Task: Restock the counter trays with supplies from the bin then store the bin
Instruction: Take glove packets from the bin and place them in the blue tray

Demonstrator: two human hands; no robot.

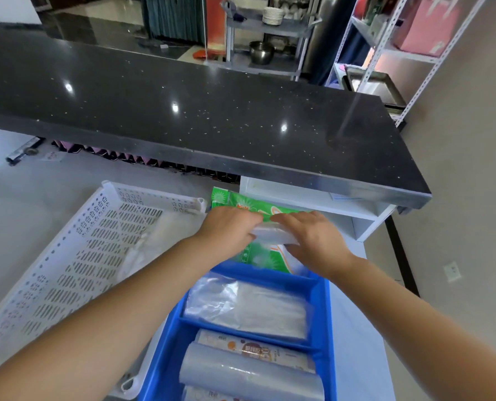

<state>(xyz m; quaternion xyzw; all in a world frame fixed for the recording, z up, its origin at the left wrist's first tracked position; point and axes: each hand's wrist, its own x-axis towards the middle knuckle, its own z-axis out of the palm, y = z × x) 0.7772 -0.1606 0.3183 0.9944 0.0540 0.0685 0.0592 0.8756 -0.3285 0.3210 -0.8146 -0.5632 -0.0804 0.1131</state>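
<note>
A glossy black speckled stone counter (pixel 212 111) crosses a room with white metal shelving (pixel 385 47). Below it, my left hand (pixel 229 227) and right hand (pixel 309 235) grip a flat clear plastic packet (pixel 270 235) by its ends. Its long axis runs left to right, over the far compartment of the blue plastic tray (pixel 326 328).

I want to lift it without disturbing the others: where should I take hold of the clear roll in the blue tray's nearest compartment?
Probably round its middle, from above. The clear roll lies on its side atop printed rolls, curved top exposed, while both ends sit close to the walls of the blue tray.
</note>
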